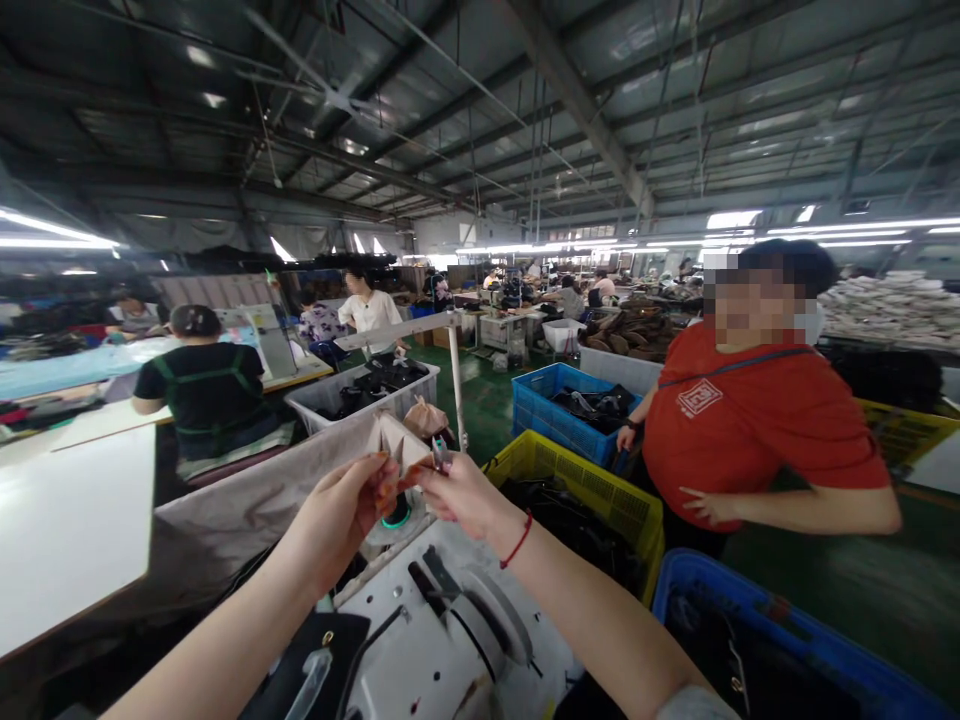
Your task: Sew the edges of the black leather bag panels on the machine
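Beige fabric piece sits pinched in the left hand, forearm raised over the white sewing machine; the right hand, wrist bent, fingers closed, grasps a small shiny metal piece just beside the fabric.

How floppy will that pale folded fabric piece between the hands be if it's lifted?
The pale folded fabric piece is probably light: the left hand and right hand hold it by the fingertips alone. Its point stands up unsupported, so it likely has some stiffness rather than hanging limp.
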`<state>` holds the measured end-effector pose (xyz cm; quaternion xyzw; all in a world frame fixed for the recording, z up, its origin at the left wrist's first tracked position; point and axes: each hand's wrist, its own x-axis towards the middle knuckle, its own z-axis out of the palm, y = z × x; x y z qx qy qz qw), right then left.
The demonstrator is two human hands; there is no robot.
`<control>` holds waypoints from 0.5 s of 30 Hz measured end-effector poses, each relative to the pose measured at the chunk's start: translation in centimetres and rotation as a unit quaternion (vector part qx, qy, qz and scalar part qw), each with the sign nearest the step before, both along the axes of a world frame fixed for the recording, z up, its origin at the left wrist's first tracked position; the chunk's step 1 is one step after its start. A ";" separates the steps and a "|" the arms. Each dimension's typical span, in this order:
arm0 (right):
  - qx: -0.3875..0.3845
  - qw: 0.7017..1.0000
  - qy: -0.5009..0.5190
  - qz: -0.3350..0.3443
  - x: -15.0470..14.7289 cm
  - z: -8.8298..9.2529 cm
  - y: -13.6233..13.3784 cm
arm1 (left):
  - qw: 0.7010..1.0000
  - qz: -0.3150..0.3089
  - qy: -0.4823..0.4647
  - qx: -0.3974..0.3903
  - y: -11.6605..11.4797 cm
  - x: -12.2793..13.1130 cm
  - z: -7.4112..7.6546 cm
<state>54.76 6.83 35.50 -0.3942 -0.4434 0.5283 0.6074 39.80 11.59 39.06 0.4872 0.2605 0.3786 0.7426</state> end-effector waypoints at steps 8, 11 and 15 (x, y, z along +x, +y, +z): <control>-0.010 0.999 0.012 0.039 1.0 -0.5 -0.7 | 1.000 0.018 0.005 0.023 0.2 1.0 0.1; -0.025 0.999 0.025 0.039 1.4 -0.6 -0.8 | 1.000 0.019 0.005 0.019 0.5 1.2 -0.3; -0.036 0.999 0.011 0.030 1.9 -0.8 -0.8 | 0.999 0.030 0.008 0.018 0.7 1.5 -0.4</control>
